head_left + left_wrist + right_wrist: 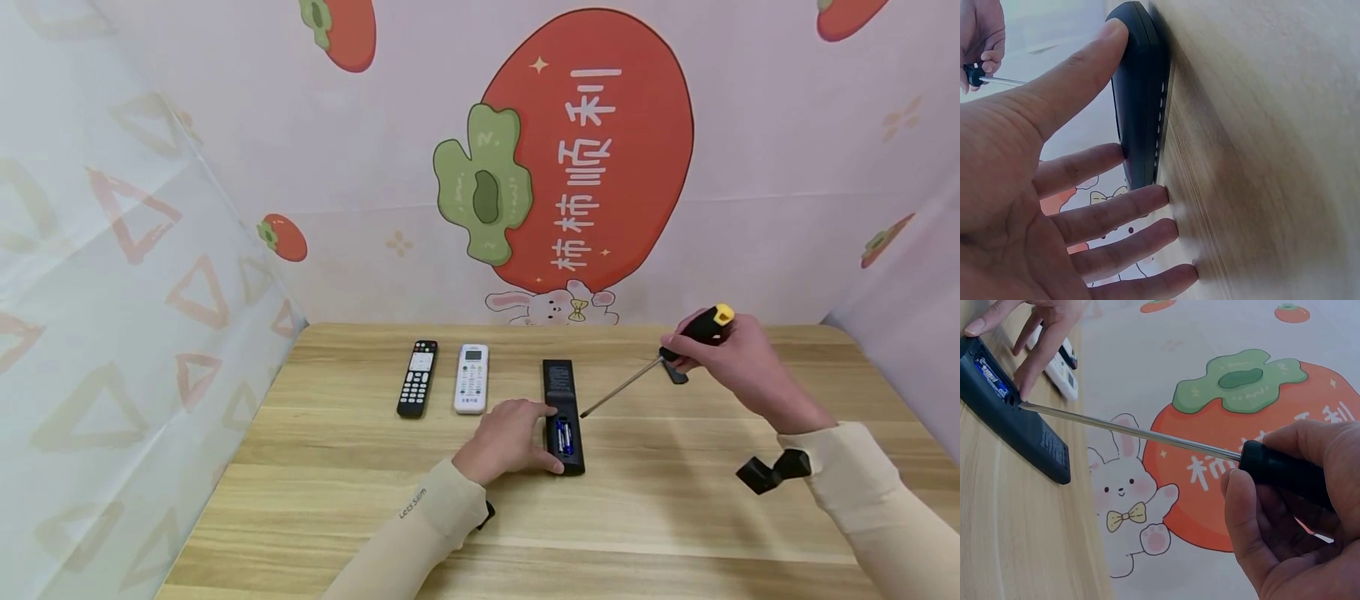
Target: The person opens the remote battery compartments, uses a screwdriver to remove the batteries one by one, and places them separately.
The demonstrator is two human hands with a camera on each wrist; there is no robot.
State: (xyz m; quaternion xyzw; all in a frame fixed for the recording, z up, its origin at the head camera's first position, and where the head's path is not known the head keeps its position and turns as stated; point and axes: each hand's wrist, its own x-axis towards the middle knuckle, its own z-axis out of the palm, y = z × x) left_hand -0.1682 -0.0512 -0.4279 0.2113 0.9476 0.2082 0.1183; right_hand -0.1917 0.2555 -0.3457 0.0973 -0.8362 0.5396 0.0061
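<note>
A black remote (560, 379) lies back up on the table, its compartment showing blue batteries (564, 437). My left hand (512, 442) is at its left side; in the left wrist view the thumb (1082, 81) rests on the remote (1138, 94) and the straight index finger touches its side, the other fingers spread. My right hand (738, 367) holds a screwdriver by its black and yellow handle (703, 327). In the right wrist view the shaft (1135, 432) points at the remote (1019, 434), its tip by the compartment; contact is unclear.
Left of the black remote lie a white remote (472, 379) and another black remote (417, 379), buttons up. A small dark piece (676, 372) lies below the screwdriver handle, partly behind my right hand. A patterned cloth wall (360, 275) stands behind the wooden table (315, 500).
</note>
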